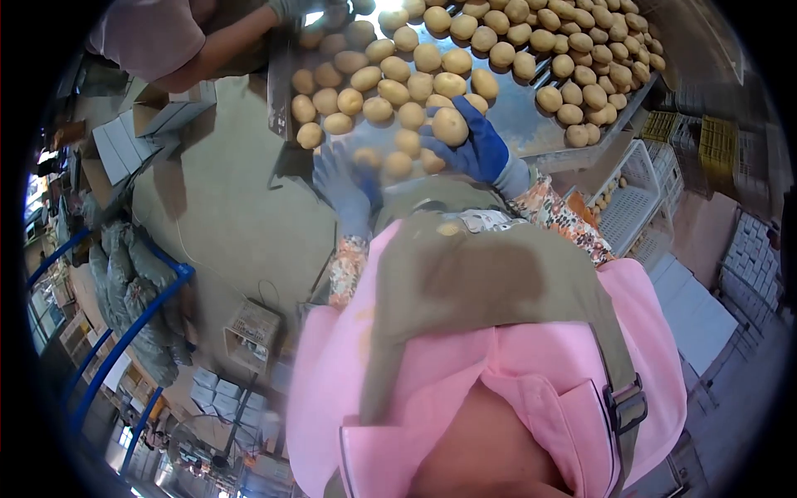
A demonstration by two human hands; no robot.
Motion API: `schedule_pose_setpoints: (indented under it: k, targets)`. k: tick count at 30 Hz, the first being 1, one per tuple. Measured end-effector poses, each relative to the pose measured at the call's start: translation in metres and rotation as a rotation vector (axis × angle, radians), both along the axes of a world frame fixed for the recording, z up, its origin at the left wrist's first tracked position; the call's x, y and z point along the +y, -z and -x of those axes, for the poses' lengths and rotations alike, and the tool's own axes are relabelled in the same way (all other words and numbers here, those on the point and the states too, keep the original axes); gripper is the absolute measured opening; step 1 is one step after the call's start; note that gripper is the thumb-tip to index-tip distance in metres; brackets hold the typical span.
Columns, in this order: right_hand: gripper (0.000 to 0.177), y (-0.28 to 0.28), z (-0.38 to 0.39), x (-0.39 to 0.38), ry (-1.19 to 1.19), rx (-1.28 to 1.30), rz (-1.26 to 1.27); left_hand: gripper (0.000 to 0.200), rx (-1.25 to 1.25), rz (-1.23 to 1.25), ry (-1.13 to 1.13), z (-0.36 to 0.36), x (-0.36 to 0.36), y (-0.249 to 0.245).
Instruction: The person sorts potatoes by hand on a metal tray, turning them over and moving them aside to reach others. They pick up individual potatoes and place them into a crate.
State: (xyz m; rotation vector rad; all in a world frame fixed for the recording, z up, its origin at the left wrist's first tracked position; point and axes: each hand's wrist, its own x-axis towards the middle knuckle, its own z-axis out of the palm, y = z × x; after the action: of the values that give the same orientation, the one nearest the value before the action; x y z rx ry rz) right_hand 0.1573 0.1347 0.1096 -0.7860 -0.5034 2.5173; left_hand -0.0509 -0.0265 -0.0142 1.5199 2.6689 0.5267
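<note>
Many potatoes (378,109) lie spread over a metal sorting table (531,124). My right hand (488,149), in a blue and grey glove, is closed around a potato (450,127) just above the near edge of the table. To its left is my left hand (342,184), also gloved, at the table's near left corner beside a few potatoes (398,163). Motion smears the fingers of that hand, so I cannot make out whether they hold anything.
At upper left a co-worker's gloved hand (290,8) reaches to the table. A white plastic crate (635,207) with some potatoes stands at right. Open cartons (158,124), a blue rail (124,340) with filled sacks (137,290), and a small crate (251,332) are left.
</note>
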Motion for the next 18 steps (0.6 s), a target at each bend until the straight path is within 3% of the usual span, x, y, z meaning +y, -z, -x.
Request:
schedule_pose_setpoints:
  k: [1,3,6,7,8,10,12,14,16,17,18]
  targets:
    - [0.044,-0.003,0.001,-0.004,0.005,0.000,-0.001,0.060,-0.055,-0.073,0.027,-0.002,0.021,-0.018]
    - [0.050,-0.008,0.004,-0.009,0.113,-0.108,-0.273,0.061,-0.085,-0.058,0.063,-0.003,0.061,-0.019]
    - [0.049,-0.033,-0.001,-0.007,0.051,-0.210,-0.132,0.064,-0.133,-0.007,0.160,-0.026,0.108,-0.014]
    - [0.049,-0.026,-0.006,-0.006,0.062,-0.209,-0.136,0.069,-0.163,0.116,0.266,-0.032,0.113,0.005]
    - [0.045,-0.014,-0.012,-0.005,0.023,-0.203,-0.098,0.069,-0.162,0.113,0.273,-0.046,0.112,0.008]
    - [0.041,-0.009,-0.021,-0.002,-0.019,-0.192,-0.059,0.074,-0.010,0.354,0.426,-0.075,0.098,0.004]
    - [0.036,-0.011,-0.029,0.002,-0.122,-0.404,-0.462,0.075,-0.102,0.249,0.430,-0.073,0.079,-0.002]
    - [0.041,-0.001,-0.047,0.015,-0.170,-0.440,-0.402,0.074,-0.421,0.400,0.341,-0.057,0.063,-0.019]
    - [0.049,0.030,-0.077,0.032,-0.185,-0.667,-0.662,0.071,-0.275,0.323,0.315,-0.037,0.032,-0.013]
    - [0.049,0.049,-0.094,0.042,-0.191,-0.662,-0.659,0.069,-0.395,0.283,0.228,-0.029,0.012,-0.008]
    - [0.055,0.070,-0.111,0.051,-0.189,-0.878,-0.816,0.067,-0.511,0.238,0.146,-0.022,-0.006,-0.005]
